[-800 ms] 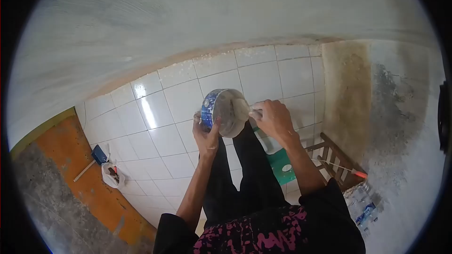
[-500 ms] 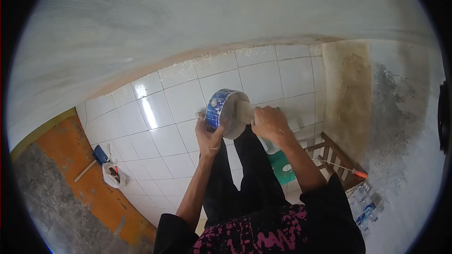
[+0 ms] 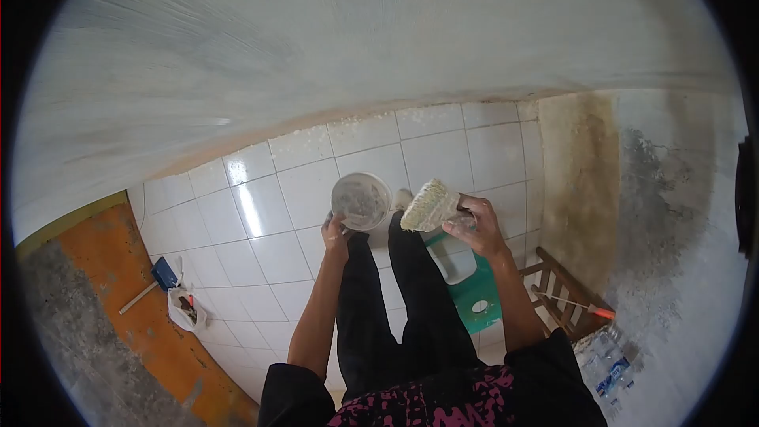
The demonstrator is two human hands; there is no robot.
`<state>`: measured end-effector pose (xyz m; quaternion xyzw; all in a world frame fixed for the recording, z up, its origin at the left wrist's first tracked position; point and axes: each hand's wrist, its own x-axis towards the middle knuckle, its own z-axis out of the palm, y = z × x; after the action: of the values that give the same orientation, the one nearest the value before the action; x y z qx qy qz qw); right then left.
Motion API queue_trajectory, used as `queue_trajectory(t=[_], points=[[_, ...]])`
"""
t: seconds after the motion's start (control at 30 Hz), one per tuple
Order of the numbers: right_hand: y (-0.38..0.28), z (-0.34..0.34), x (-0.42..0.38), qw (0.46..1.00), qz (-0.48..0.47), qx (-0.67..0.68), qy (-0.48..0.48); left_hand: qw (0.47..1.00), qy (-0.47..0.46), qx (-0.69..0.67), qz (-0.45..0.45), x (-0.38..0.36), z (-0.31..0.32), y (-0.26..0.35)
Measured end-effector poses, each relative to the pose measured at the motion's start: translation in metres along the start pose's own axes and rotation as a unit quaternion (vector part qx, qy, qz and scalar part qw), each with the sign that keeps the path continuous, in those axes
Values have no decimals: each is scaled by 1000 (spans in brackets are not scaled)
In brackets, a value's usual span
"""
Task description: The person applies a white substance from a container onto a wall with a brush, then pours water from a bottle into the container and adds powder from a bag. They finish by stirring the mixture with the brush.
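Note:
My left hand (image 3: 335,237) is closed on the rim of a small round paint tub (image 3: 360,202), thumb over the near edge. The tub's open mouth faces up toward me and whitish smears coat its inside. To its right, my right hand (image 3: 481,229) grips a wide paintbrush (image 3: 431,205). Its pale, paint-clogged bristles point left, apart from the tub. The brush handle is mostly hidden by my fingers.
A streaked whitish wall (image 3: 356,39) rises in front. Below right stand a green plastic stool (image 3: 481,289) and a wooden frame (image 3: 565,289), with plastic bottles (image 3: 613,375) near it. Leftward on the tiles are a blue dustpan (image 3: 164,274) and a white bag (image 3: 186,318).
The brush has come out of the tub and moved right, its bristles now showing. The tub has turned from tilted, with its blue side showing, to mouth up.

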<state>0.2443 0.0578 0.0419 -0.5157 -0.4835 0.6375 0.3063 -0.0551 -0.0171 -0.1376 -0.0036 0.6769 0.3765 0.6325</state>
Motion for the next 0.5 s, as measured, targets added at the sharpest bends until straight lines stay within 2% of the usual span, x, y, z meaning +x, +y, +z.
queue_trajectory(t=[0.03, 0.1, 0.13, 0.23, 0.3, 0.33, 0.4, 0.43, 0.5], points=[[5, 2, 5, 1000, -2, -2, 0, 1000, 17, 2, -22, 3, -4, -6], [22, 6, 15, 992, -101, -59, 48, 999, -18, 4, -47, 6, -16, -11], [23, 6, 21, 992, -100, -62, 53, 998, -35, 3, -48, 6, -20, -11], [30, 3, 47, 994, -48, -42, 93, 996, -65, 7, -57, 0, -25, -14], [49, 0, 72, 976, 42, 100, 188, 998, -56, -9, -38, -3, -32, -22], [58, -3, 84, 976, 42, 99, 191, 997, -59, -8, -39, -4, -35, -25], [79, -10, 107, 951, 121, 104, 265, 997, -53, 8, -57, -6, -40, -30], [97, -14, 119, 951, 120, 104, 267, 997, -54, 8, -57, -8, -43, -32], [139, -21, 142, 932, 166, 10, 322, 997, -52, 42, -50, -9, -46, -38]])
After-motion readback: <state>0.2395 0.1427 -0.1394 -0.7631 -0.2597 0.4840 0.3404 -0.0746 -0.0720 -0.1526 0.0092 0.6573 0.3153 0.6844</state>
